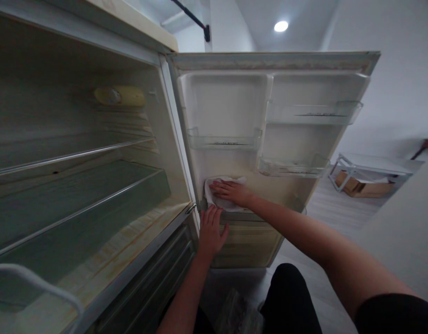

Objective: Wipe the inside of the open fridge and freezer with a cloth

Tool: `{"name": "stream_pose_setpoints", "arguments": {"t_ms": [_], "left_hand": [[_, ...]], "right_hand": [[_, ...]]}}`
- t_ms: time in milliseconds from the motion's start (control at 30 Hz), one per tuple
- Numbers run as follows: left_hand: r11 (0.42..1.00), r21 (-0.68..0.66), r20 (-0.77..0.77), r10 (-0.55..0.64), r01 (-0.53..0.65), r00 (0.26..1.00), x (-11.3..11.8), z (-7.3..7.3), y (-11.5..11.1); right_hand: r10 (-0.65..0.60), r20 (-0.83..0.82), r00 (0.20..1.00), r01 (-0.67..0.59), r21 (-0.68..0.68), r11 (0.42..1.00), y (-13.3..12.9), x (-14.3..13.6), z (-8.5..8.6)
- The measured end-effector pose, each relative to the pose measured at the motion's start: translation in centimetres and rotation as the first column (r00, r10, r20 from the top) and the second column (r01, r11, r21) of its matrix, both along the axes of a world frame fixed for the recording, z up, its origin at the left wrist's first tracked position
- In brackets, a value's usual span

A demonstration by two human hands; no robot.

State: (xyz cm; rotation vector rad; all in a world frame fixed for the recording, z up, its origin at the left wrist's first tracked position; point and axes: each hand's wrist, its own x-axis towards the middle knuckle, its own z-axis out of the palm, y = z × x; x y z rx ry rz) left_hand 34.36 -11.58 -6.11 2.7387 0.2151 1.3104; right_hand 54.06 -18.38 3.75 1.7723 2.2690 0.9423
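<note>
we list: 1 white cloth (223, 204), centre of the frame, against the fridge door (228, 102); our right hand (231, 191) flat upon it, grip unclenched; our left hand (211, 229) just below, fingers apart; 1 cardboard box (374, 189), right of frame.

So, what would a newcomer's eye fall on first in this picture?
Probably the open fridge door, wide across the middle. Low on its inner side, the right hand lies flat on a white cloth, with the left hand just below. Next may come the fridge's brown-stained floor, at lower left.
</note>
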Motion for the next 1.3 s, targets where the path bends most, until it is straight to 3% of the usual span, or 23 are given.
{"name": "stream_pose_setpoints", "arguments": {"t_ms": [300,400,533,667,800,900,1067,1167,1300], "left_hand": [[0.999,-0.003,0.067,-0.035,0.035,0.997,0.2,-0.5,0.4],[0.999,-0.016,0.071,-0.050,0.051,0.996,0.6,-0.6,0.4],[0.998,-0.044,0.106,-0.037,0.042,0.994,1.1,-0.6,0.1],[0.997,-0.058,0.109,-0.038,0.044,0.993,1.4,-0.6,0.0],[0.999,-0.032,0.064,-0.011,0.013,0.998,1.3,-0.8,-0.4],[0.999,0.002,0.024,0.048,-0.048,0.999,1.2,-0.9,-0.9],[0.990,0.038,-0.043,0.134,-0.133,0.990,0.9,-1.0,-1.4],[0.987,0.074,-0.067,0.148,-0.143,0.987,0.4,-0.9,-1.2],[0.987,0.088,-0.072,0.138,-0.131,0.988,-0.1,-0.8,-1.0]], "right_hand": [[0.064,0.165,0.984,-0.053,-0.066,0.996,-14.0,8.1,-1.1],[0.043,0.206,0.978,-0.024,-0.094,0.995,-17.5,9.1,0.0],[-0.001,0.183,0.983,0.015,-0.071,0.997,-19.0,9.1,2.5],[-0.124,0.128,0.984,0.131,-0.043,0.990,-17.1,7.6,4.1],[-0.203,-0.028,0.979,0.198,-0.131,0.971,-11.6,3.8,3.6],[-0.199,-0.272,0.942,0.126,-0.263,0.956,-5.8,0.3,2.1],[-0.267,-0.559,0.785,-0.010,-0.443,0.897,1.9,-3.1,-0.2],[-0.323,-0.572,0.754,-0.017,-0.508,0.861,3.1,-3.1,-0.6],[-0.375,-0.560,0.739,-0.022,-0.576,0.817,0.5,-1.4,-0.1]]}}
